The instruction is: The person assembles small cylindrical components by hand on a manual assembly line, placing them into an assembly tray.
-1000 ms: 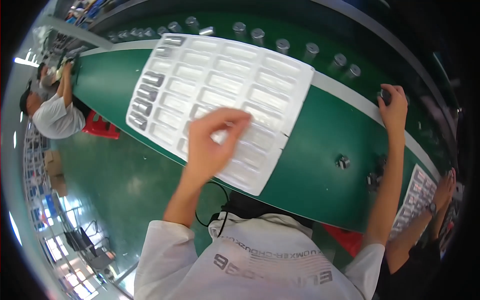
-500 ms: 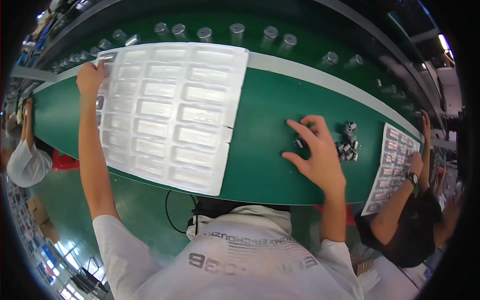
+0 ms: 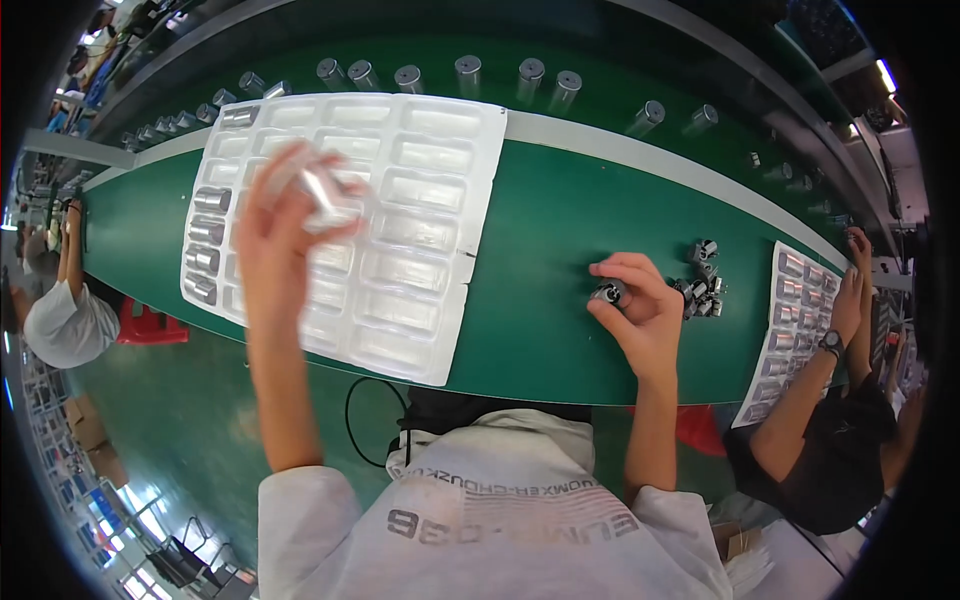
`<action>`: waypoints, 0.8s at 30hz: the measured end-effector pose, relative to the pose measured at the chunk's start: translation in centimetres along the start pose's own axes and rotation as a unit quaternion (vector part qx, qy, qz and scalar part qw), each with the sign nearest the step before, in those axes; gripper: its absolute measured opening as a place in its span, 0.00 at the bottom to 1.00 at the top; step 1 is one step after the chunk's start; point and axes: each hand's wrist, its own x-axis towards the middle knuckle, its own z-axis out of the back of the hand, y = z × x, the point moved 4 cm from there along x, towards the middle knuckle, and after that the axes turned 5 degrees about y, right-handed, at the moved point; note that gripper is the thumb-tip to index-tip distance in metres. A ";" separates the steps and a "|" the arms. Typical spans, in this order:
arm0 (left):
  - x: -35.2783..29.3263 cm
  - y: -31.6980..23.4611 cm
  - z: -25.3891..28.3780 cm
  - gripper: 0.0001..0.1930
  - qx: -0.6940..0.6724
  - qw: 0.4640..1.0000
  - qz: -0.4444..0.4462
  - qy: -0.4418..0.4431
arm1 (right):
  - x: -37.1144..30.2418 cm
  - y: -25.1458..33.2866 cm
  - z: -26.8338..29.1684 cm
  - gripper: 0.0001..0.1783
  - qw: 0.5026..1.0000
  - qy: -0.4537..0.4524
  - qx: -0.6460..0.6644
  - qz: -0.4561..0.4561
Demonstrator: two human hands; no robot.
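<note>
My left hand point(image 3: 278, 225), blurred by motion, is closed around a shiny silver metal cylinder point(image 3: 328, 196) above the white moulded tray point(image 3: 484, 190). In the tray's leftmost column lie several silver cylinders, one of them in the far corner pocket point(image 3: 239, 118). Over the green table to the right, my right hand point(image 3: 650, 312) pinches a small dark metallic round part point(image 3: 608, 291) between thumb and fingers. Just beyond that hand sits a loose pile of similar small dark parts point(image 3: 702, 290).
Silver cylinders point(image 3: 467, 72) stand in a row along the far side, behind a pale rail point(image 3: 600, 145). To the right, a co-worker's arms point(image 3: 805, 375) reach over another tray point(image 3: 762, 375) filled with cylinders. Another person point(image 3: 68, 315) is at the far left, near a red stool point(image 3: 150, 325).
My left hand has left the tray's far left corner and moved right and nearer, carrying a cylinder. The fingers of my right hand have closed on a small part from the table.
</note>
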 end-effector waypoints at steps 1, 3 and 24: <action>-1.6 1.5 -1.2 0.20 -0.050 0.997 0.035 0.056 | 0.0 -0.1 -0.4 0.22 0.997 -0.018 0.058 -0.051; -4.3 4.3 -4.4 0.20 -0.152 0.975 0.071 0.142 | -0.2 -0.4 -0.8 0.22 0.988 -0.031 0.116 -0.101; -10.3 7.9 -11.8 0.21 -0.054 0.992 0.018 0.114 | -0.4 3.4 -3.7 0.19 0.975 0.003 0.209 -0.069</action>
